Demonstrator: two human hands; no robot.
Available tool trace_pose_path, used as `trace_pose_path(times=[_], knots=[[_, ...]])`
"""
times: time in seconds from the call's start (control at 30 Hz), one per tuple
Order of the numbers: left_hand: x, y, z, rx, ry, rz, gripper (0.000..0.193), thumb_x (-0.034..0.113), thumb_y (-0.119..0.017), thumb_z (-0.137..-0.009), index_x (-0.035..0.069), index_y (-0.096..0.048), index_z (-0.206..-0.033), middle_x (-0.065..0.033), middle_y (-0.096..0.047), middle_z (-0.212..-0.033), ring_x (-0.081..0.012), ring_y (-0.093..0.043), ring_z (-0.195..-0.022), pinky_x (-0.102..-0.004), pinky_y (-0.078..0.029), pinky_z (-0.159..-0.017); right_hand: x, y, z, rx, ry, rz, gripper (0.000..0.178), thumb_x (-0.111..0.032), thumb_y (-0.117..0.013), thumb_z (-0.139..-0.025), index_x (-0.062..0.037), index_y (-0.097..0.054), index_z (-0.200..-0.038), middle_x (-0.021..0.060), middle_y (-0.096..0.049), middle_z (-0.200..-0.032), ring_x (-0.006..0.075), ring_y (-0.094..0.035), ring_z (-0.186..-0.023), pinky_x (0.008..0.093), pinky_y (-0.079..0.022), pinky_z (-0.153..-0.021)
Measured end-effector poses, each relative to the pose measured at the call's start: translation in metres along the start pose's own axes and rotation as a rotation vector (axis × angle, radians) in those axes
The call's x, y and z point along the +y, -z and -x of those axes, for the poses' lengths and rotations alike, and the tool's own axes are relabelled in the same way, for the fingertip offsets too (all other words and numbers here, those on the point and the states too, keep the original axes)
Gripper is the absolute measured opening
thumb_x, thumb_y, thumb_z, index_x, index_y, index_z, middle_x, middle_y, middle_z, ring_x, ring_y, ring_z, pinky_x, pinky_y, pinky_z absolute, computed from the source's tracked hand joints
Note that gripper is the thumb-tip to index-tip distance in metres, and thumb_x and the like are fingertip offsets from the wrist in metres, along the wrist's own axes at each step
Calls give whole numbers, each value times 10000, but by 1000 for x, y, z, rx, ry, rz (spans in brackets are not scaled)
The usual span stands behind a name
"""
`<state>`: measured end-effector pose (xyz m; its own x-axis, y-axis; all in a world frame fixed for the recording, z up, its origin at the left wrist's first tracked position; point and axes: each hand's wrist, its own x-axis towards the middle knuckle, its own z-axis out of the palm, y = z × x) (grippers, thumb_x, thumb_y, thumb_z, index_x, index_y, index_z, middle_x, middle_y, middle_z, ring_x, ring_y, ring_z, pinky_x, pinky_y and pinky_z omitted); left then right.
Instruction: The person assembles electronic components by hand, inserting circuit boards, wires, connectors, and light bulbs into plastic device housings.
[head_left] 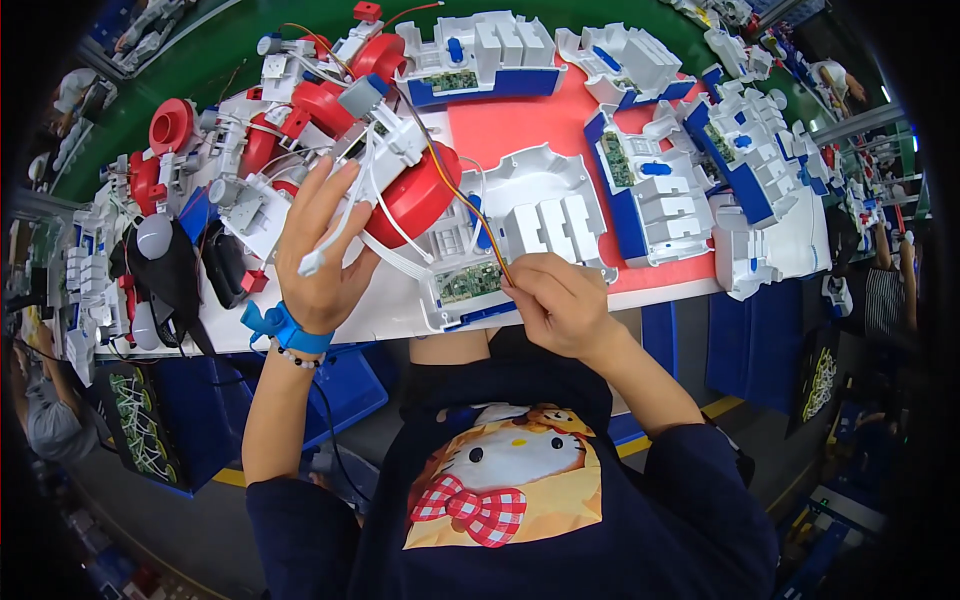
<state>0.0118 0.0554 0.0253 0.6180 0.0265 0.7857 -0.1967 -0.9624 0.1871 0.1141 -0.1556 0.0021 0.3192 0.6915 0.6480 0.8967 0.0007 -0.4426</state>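
My right hand pinches the lower end of a thin multi-coloured wire bundle over the near edge of a white plastic housing. Inside that housing are a green circuit board, a blue part and white block-shaped compartments. Left of it, a white motor assembly with a red disc leans over the housing's edge, the wires running down from it. My left hand, fingers stretched out, is against this assembly's left side. A white cable with a white connector crosses in front of its fingers.
More assemblies with red discs are heaped at the left, near a black bag. Several white-and-blue housings stand on a red mat at the back and right. Blue bins sit below the table edge. Other people work at both sides.
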Motion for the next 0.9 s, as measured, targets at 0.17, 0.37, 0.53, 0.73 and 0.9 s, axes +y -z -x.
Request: trace_pose_path(times=[0.17,0.37,0.53,0.73,0.9], knots=[[2,-9,5,12,18,52,493,-32,-683,-517,78,-496,-960,-138,-500,-1108,-348,-449,-1060,-387,-429,-822,12,11,2,21,63,35,167,38,-630,-584,-9,-545,-719,79,-564,-711,193,-552,-542,251,-421,-433],[-3,-17,15,41,47,51,565,-33,-685,-532,89,-444,-1028,-172,-471,-1134,-364,-435,-1070,-399,-401,-851,-12,18,-11,-133,-421,-293,113,5,-636,-651,-36,-595,-748,65,-564,-632,56,-461,-415,198,-332,-378],[2,-20,21,78,75,65,566,-11,-697,-545,77,-435,-1039,-164,-466,-1133,-356,-439,-1066,-387,-406,-853,-21,22,-26,-407,-575,-400,62,-30,-642,-666,-40,-606,-715,34,-464,-430,44,-381,-347,195,-236,-353],[15,-19,37,115,151,64,577,2,-705,-546,71,-431,-1049,-167,-456,-1146,-356,-439,-1062,-390,-402,-858,-20,13,-25,-494,-510,-356,107,-29,-654,-654,21,-560,-666,38,-499,-485,47,-364,-350,186,-265,-360],[12,-19,41,120,142,63,575,-4,-700,-548,64,-431,-1052,-166,-454,-1151,-344,-438,-1068,-381,-401,-861,-19,12,-27,-550,-572,-373,103,-21,-649,-655,20,-554,-653,23,-495,-494,30,-367,-378,181,-270,-364]])
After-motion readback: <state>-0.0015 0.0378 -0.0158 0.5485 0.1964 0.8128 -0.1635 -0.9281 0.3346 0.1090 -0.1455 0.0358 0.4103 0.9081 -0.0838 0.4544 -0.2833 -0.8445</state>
